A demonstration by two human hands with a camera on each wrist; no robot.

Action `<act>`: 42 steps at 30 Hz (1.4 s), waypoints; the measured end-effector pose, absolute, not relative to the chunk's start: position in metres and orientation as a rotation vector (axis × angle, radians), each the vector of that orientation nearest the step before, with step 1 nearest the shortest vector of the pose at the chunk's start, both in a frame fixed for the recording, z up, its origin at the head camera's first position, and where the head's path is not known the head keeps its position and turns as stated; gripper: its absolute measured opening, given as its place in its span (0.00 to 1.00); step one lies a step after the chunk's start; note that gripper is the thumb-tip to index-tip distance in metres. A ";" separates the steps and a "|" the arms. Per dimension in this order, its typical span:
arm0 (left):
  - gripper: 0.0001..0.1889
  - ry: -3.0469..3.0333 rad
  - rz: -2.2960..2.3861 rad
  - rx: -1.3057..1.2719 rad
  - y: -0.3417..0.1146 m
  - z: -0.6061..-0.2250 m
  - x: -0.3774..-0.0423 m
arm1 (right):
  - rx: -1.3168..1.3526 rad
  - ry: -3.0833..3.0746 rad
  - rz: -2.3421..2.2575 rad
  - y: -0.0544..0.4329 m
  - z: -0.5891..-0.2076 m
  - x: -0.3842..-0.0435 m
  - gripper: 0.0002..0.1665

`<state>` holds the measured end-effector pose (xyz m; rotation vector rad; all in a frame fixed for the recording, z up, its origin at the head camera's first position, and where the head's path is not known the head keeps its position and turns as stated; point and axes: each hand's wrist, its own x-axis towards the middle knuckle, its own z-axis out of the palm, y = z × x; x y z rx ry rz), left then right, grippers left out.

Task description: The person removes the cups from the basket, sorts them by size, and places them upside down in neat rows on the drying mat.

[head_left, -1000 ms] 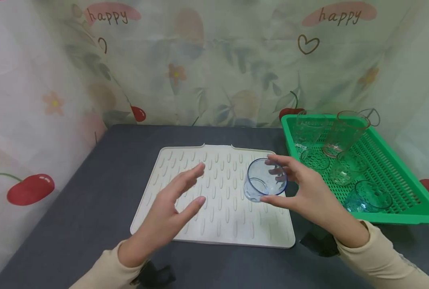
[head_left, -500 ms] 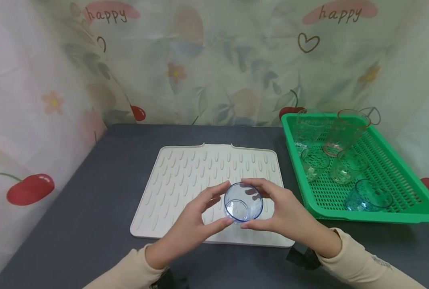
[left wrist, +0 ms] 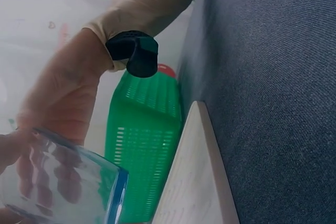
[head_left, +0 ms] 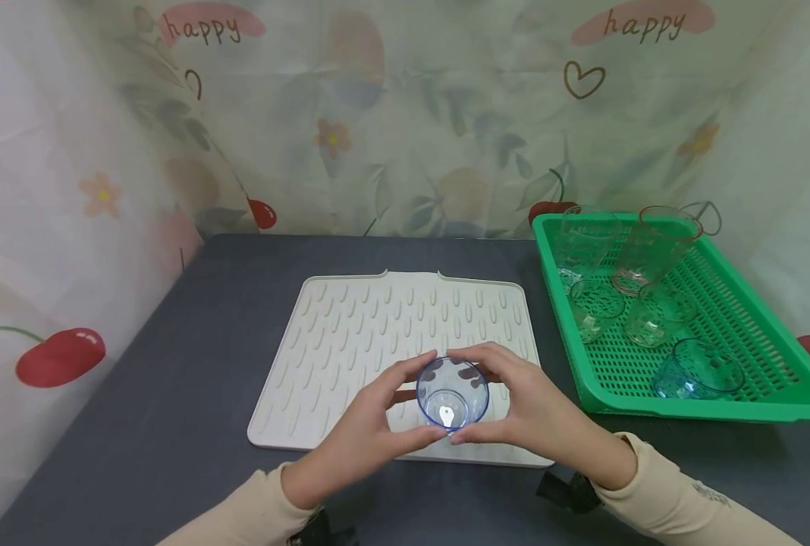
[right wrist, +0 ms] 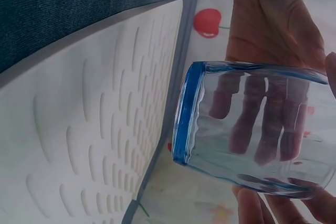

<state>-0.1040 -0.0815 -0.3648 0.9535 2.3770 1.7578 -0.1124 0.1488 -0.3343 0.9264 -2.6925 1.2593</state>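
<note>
Both hands hold a clear blue-tinted drinking glass (head_left: 452, 393) near the front of a white ridged drying mat (head_left: 340, 341). My left hand (head_left: 364, 428) grips the glass from the left, thumb at the near side. From the right, my right hand (head_left: 531, 406) holds it with thumb and fingers. The right wrist view shows the glass (right wrist: 252, 124) with the left hand's fingers behind its wall and its thick blue base apart from the mat (right wrist: 115, 93). In the left wrist view, the right hand (left wrist: 65, 93) is around the other side of the glass (left wrist: 84, 177).
A green perforated basket (head_left: 705, 410) stands right of the mat. Inside are a blue glass (head_left: 695, 371), a pink-tinted glass mug (head_left: 654, 250) and several clear glasses, one of them tall (head_left: 585, 243). A dark cloth (head_left: 193, 326) covers the table; a patterned curtain (head_left: 412, 98) hangs behind.
My right hand has carried the glass leftward and toward me. My left hand has moved right and taken hold of it too. In the last half second both have shifted slightly nearer.
</note>
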 end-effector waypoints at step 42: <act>0.40 2.615 1.768 1.265 -0.088 -0.346 -0.107 | 1.010 -2.388 1.591 0.140 -0.351 -0.111 0.44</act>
